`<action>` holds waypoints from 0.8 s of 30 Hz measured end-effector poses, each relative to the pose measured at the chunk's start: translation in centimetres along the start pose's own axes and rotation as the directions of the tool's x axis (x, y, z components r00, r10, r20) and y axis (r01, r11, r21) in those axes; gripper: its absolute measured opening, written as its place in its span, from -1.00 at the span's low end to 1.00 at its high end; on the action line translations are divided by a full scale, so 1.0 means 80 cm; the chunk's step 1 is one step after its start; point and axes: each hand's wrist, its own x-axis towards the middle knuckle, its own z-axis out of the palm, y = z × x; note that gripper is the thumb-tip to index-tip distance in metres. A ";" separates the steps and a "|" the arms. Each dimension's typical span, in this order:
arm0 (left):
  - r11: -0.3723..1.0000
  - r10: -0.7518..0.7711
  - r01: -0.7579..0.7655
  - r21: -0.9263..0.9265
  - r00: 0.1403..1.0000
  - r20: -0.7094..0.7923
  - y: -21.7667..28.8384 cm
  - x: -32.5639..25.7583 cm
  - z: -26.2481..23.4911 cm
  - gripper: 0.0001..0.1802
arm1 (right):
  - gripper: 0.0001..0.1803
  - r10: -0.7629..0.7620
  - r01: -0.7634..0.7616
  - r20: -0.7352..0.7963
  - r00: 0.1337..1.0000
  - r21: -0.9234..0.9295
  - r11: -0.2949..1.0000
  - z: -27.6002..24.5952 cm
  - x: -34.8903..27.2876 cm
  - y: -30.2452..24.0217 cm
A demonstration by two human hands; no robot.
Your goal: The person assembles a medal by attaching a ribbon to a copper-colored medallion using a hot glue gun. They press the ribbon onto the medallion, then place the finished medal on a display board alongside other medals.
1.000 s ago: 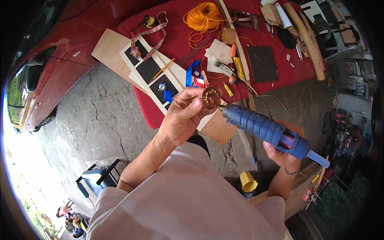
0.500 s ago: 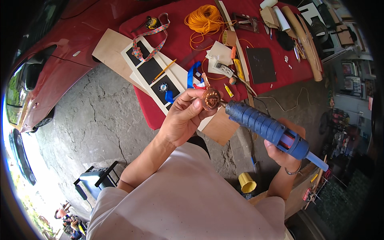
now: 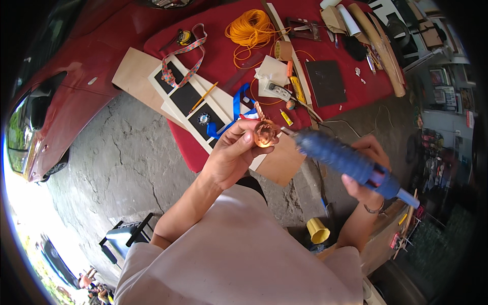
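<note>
Centre frame: left hand (image 3: pixel 231 155) pinching copper medal (image 3: pixel 265 134); right hand (image 3: pixel 367 173) gripping blue glue gun (image 3: pixel 345 160), nozzle touching medal.

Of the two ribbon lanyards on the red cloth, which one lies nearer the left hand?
The blue ribbon, looped right above the left hand. The patterned multicoloured one lies farther up the cloth, beside the tape measure.

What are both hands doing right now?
Left hand: closed, pinching a copper-coloured medal.
Right hand: closed around a blue glue gun, nozzle at the medal.
</note>
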 end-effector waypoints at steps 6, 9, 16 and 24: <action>0.998 -0.043 0.049 0.047 0.993 -0.109 0.017 -0.027 -0.027 -0.70 | -0.73 0.481 -0.422 -0.260 0.837 0.251 0.871 0.004 -0.029 0.182; 0.992 0.126 -0.121 0.035 0.961 -0.246 0.055 -0.057 -0.047 -0.61 | -0.75 0.480 -0.427 -0.354 0.802 0.222 0.877 0.052 -0.025 0.334; 0.907 0.413 -0.420 0.032 0.871 -0.266 0.140 -0.114 -0.067 -0.48 | -0.47 0.635 -0.578 -0.425 0.645 0.273 0.769 0.154 -0.032 0.534; 0.873 0.480 -0.485 0.051 0.836 -0.265 0.141 -0.140 -0.056 -0.44 | -0.42 0.441 -0.521 -0.525 0.728 -0.007 0.853 0.177 -0.033 0.562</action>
